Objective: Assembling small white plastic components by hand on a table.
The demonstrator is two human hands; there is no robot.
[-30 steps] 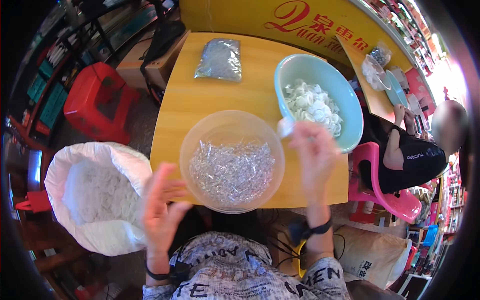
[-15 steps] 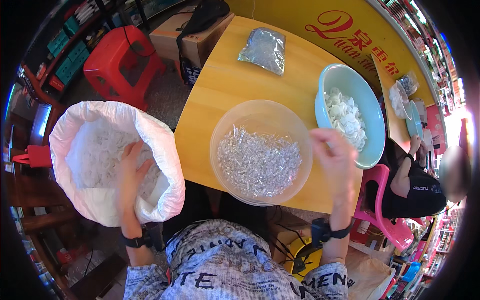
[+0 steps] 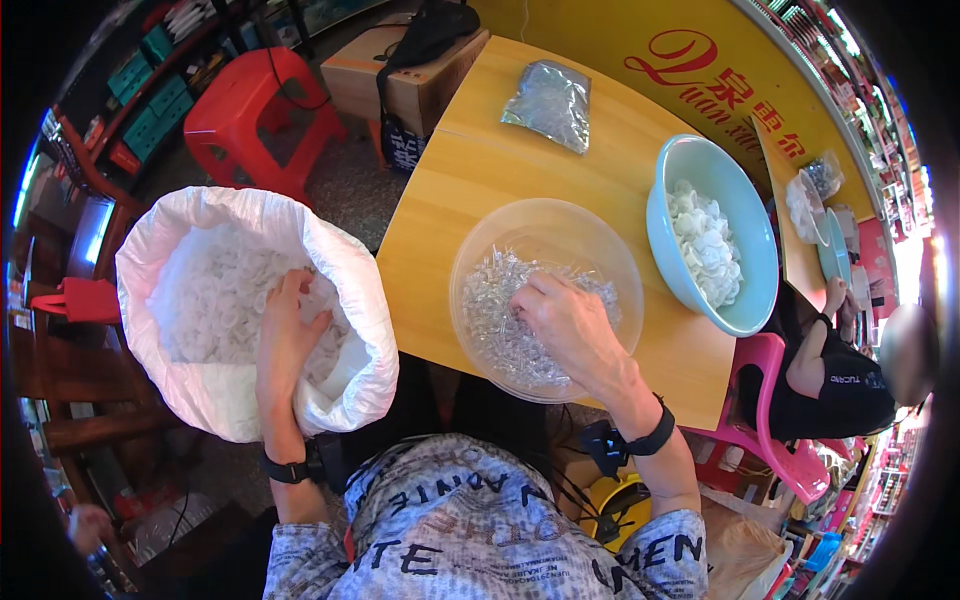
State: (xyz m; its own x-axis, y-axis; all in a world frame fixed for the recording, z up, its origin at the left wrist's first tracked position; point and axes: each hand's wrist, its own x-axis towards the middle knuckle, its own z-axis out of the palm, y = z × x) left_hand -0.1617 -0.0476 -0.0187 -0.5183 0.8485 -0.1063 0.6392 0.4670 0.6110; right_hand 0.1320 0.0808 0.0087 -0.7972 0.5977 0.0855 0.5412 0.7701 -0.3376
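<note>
Two hands at work, each in a different container. Left hand [image 3: 285, 330] reaches into white sack [image 3: 215, 400] on the near left, fingers loosely spread over small white pieces; whether it grips any I cannot tell. Right hand [image 3: 570, 325] rests in clear bowl [image 3: 480, 250] on the wooden table [image 3: 470, 170], fingers curled down into small clear plastic parts [image 3: 500, 330]; grip hidden.

Parts look light, stiff, slippery, likely best pinched singly or scooped. Sack soft, slumping.

Far right: blue bowl [image 3: 760, 290] of white pieces. Far: clear packet [image 3: 550, 100], red stool [image 3: 255, 110]. Crowded shop setting.
</note>
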